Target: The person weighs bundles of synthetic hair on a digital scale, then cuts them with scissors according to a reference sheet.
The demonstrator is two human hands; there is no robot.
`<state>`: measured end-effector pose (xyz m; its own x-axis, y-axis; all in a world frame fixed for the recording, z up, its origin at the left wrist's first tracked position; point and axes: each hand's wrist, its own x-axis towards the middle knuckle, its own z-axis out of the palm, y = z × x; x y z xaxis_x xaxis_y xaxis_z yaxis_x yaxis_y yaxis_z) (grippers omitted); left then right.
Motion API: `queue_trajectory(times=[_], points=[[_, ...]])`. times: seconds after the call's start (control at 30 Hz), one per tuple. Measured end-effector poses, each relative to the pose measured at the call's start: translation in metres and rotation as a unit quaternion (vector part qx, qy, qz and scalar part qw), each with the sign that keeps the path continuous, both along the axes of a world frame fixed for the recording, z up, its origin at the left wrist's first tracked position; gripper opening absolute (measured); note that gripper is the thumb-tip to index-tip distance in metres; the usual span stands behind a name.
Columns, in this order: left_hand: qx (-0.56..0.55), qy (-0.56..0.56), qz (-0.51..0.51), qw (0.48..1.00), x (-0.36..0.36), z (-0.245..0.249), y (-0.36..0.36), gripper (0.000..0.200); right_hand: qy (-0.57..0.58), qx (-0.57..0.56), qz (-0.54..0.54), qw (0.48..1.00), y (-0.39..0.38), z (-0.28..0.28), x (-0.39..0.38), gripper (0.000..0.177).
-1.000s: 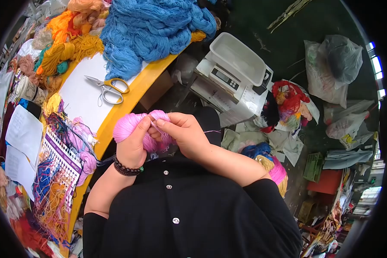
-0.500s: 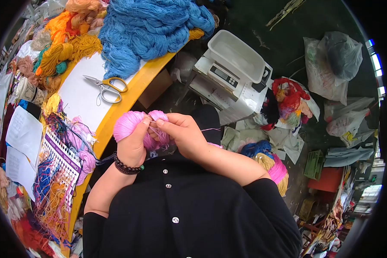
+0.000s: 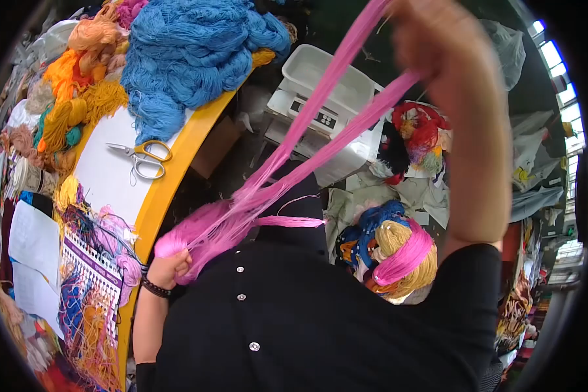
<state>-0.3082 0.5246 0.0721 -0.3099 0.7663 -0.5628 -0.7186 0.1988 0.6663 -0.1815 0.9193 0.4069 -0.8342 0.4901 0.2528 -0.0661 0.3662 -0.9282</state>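
A pink yarn skein (image 3: 206, 225) stretches diagonally across my front, its strands fanned out near my lap. My left hand (image 3: 170, 266), with a dark beaded bracelet at the wrist, is closed around its lower end beside the table edge. Raised high at the upper right, my right hand (image 3: 431, 36) is smeared by motion, and two bands of the skein run up to it as a loop. A separate pink strand bundle (image 3: 291, 222) lies across the dark cloth at my lap.
On the yellow-edged table (image 3: 170, 189) lie scissors (image 3: 144, 157), a big blue yarn heap (image 3: 189, 52), orange yarn (image 3: 65, 72) and a thread sample card (image 3: 88, 271). A white scale (image 3: 320, 114) stands ahead. Bundled yarn (image 3: 405, 255) sits right of my lap.
My hands were together over the bunched pink skein. Now my right hand has swung up and right, drawing the skein out long, while my left has moved down and left.
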Motion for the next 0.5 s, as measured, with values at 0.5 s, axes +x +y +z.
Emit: queue_trajectory(times=[0.5], points=[[-0.017,-0.092,0.477,0.874,-0.054,-0.148,-0.040,0.021,0.346,0.092,-0.172,0.918,0.178,0.225,0.044,0.021]])
